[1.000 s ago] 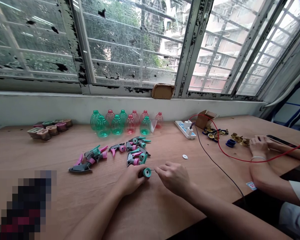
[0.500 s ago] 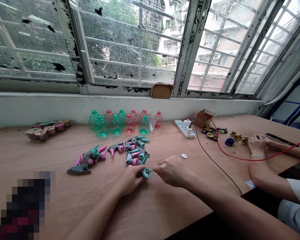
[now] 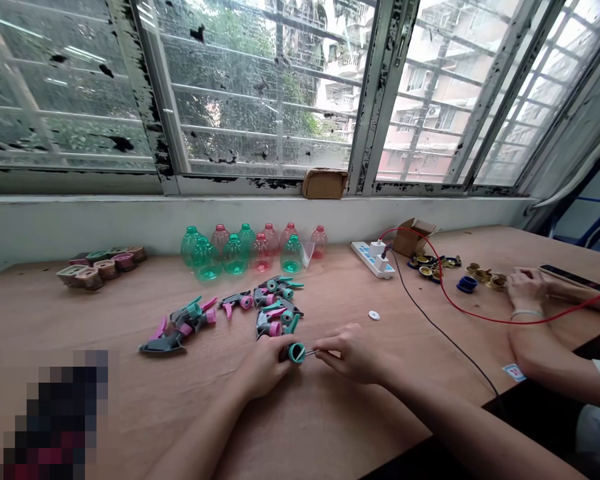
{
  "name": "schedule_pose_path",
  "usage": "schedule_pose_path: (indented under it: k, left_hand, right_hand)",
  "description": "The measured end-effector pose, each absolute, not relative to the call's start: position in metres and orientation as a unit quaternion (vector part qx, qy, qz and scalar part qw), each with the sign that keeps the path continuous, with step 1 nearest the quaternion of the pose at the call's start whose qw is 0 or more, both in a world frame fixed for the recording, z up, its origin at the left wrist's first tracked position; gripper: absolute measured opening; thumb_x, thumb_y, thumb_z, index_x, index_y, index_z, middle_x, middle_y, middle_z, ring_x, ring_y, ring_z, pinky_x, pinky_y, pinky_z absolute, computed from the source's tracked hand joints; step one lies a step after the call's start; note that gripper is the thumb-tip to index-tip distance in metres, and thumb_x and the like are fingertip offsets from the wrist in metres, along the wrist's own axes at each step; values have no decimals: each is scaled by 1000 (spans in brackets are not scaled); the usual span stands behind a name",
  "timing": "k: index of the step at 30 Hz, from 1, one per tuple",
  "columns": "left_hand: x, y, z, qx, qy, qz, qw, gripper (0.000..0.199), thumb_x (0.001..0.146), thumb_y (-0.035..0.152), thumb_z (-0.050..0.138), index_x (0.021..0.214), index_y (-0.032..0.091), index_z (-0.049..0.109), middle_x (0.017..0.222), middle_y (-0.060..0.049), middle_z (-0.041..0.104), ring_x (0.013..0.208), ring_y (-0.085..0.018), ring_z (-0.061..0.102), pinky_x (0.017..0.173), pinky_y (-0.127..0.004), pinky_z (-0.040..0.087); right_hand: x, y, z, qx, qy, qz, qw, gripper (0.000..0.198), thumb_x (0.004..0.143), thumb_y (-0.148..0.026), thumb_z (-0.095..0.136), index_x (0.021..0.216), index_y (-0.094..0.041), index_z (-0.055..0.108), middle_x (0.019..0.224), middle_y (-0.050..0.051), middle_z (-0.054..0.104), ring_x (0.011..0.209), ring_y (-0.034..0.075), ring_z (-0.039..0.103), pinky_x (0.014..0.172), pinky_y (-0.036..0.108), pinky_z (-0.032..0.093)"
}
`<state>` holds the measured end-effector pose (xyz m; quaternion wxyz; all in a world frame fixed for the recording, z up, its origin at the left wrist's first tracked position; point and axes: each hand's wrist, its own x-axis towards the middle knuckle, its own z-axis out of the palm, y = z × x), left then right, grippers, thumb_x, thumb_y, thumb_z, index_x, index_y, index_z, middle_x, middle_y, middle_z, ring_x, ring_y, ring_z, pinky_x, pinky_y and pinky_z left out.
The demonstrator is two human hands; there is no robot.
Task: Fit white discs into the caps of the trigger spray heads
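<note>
My left hand (image 3: 266,363) is closed around a trigger spray head, its green collar (image 3: 297,353) turned toward my right hand. A pale disc inside the collar looks tilted. My right hand (image 3: 353,353) pinches thin metal tweezers (image 3: 311,353), their tips at the collar's mouth. Just beyond my left hand lies a pile of grey, pink and green spray heads (image 3: 275,320). More spray heads (image 3: 180,327) lie to the left. A loose white washer (image 3: 374,315) rests on the table beyond my right hand.
Green and pink clear bottles (image 3: 235,257) stand along the wall. A power strip (image 3: 373,259) with plugs, a dark cable and a red cable (image 3: 460,311) lies right of them. Small tubs (image 3: 103,270) sit at left. Another person's hand (image 3: 525,287) is beside gold parts at right.
The pale disc, flat inside the collar before, now looks tilted. My right hand has turned slightly and its fingers are more extended along the tweezers. The view has shifted a little.
</note>
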<state>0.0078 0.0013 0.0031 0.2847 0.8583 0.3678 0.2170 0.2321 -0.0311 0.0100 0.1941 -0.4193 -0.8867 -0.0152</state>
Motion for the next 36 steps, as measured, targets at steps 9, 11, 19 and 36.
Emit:
schedule_pose_path:
  k: [9, 11, 19, 36]
  left_hand:
    - [8, 0, 3, 857, 374, 215, 283, 13, 75, 17, 55, 83, 18, 65, 66, 3, 59, 61, -11, 46, 56, -20, 32]
    - [9, 0, 4, 858, 372, 215, 280, 12, 76, 17, 55, 83, 18, 64, 67, 3, 59, 61, -11, 47, 57, -20, 32]
    - [7, 0, 5, 862, 362, 215, 283, 9, 76, 18, 55, 81, 17, 62, 66, 4, 55, 61, -10, 45, 57, -20, 31]
    - [7, 3, 4, 867, 367, 203, 271, 8, 76, 22, 54, 76, 16, 60, 63, 3, 53, 59, -11, 44, 55, -21, 29]
  right_hand:
    - [246, -38, 31, -396, -895, -70, 191, 24, 94, -28, 45, 103, -26, 67, 88, 2, 71, 77, 14, 62, 65, 23, 36]
    - [241, -37, 33, -384, -902, -91, 175, 24, 94, -28, 45, 103, -25, 67, 90, 3, 70, 77, 14, 62, 64, 23, 36]
    - [272, -35, 36, -478, -853, -106, 183, 29, 96, -29, 43, 95, -27, 71, 84, 1, 72, 75, 14, 63, 62, 24, 34]
    - [373, -45, -4, -735, -654, -147, 105, 29, 92, -36, 45, 102, -28, 72, 98, 6, 73, 81, 22, 67, 60, 28, 43]
